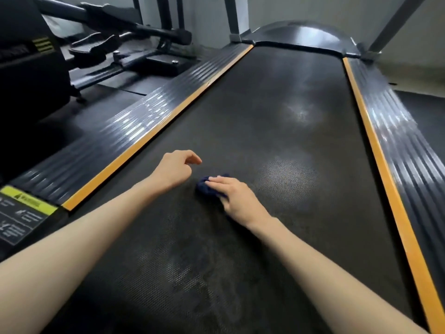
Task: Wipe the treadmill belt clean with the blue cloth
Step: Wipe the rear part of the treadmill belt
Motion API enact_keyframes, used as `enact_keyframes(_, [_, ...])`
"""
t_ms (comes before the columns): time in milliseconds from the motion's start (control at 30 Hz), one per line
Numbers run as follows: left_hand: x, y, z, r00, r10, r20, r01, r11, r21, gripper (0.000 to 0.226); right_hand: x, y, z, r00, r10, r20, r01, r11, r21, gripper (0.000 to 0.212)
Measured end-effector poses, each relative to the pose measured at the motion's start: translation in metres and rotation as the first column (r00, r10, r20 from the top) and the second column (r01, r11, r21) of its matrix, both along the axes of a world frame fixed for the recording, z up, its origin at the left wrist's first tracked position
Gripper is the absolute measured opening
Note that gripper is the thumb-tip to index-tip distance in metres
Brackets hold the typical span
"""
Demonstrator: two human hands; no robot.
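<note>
Blue cloth [209, 187]: small, bunched, lying on the near-centre of the treadmill belt [277, 97] under the right hand [237, 198]. The grip is flat, with fingers extended and pressing down; thumb position cannot be told. Judged soft, light and limp, so it is best pinned under the palm to stop it balling up on the textured belt. Left hand [173, 170]: just left of the cloth, loosely curled, holding nothing. Pale patches [289, 179] lie to the right and farther off. Ribbed side rails [125, 138] flank the belt and a motor cover [305, 36] closes the far end.
</note>
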State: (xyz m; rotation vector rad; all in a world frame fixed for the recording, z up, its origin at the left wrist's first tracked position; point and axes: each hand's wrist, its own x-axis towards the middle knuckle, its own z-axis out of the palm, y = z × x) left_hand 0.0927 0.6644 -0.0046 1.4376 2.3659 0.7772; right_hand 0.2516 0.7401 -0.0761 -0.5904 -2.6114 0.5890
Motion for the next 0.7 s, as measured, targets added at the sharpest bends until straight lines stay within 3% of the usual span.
enact_keyframes(67, [-0.009, -0.011, 0.007, 0.998, -0.044, -0.049, 0.039, 0.993, -0.115, 0.055, 0.018, 0.046, 0.004, 0.985, -0.173, 0.009, 0.173, 0.985, 0.018, 0.044])
enact_keyframes(167, [-0.033, -0.037, 0.017, 0.992, -0.013, -0.129, -0.015, 0.976, -0.216, 0.055, 0.044, 0.108, 0.005, 0.857, -0.516, 0.014, 0.515, 0.856, 0.041, 0.046])
enact_keyframes(267, [-0.052, -0.058, 0.014, 0.982, 0.070, -0.176, -0.108, 0.970, -0.218, 0.054, 0.038, 0.095, 0.012, 0.824, -0.567, -0.005, 0.567, 0.823, -0.028, 0.044])
enact_keyframes(333, [-0.061, -0.063, 0.008, 0.980, 0.011, -0.197, -0.067, 0.958, -0.279, 0.052, 0.023, 0.058, 0.019, 0.864, -0.497, -0.073, 0.494, 0.867, -0.061, 0.043])
enact_keyframes(433, [-0.067, -0.060, 0.007, 0.977, -0.015, -0.213, -0.049, 0.956, -0.290, 0.052, -0.012, -0.042, 0.011, 0.988, -0.050, -0.148, 0.059, 0.997, 0.056, 0.042])
enact_keyframes(500, [-0.068, -0.061, 0.007, 0.970, 0.048, -0.239, -0.110, 0.961, -0.253, 0.050, -0.030, -0.102, 0.005, 0.967, 0.232, -0.108, -0.218, 0.967, 0.133, 0.047])
enact_keyframes(567, [-0.070, -0.071, 0.004, 0.968, 0.061, -0.245, -0.126, 0.958, -0.259, 0.049, -0.033, -0.103, 0.002, 0.952, 0.295, -0.085, -0.279, 0.947, 0.156, 0.050])
enact_keyframes(633, [-0.077, -0.084, -0.001, 0.962, 0.047, -0.271, -0.120, 0.958, -0.261, 0.050, -0.016, -0.061, 0.000, 0.993, 0.068, -0.097, -0.050, 0.983, 0.175, 0.051])
enact_keyframes(700, [-0.084, -0.096, -0.003, 0.938, 0.086, -0.336, -0.173, 0.956, -0.239, 0.048, 0.012, -0.009, 0.005, 0.954, -0.285, -0.089, 0.294, 0.948, 0.120, 0.049])
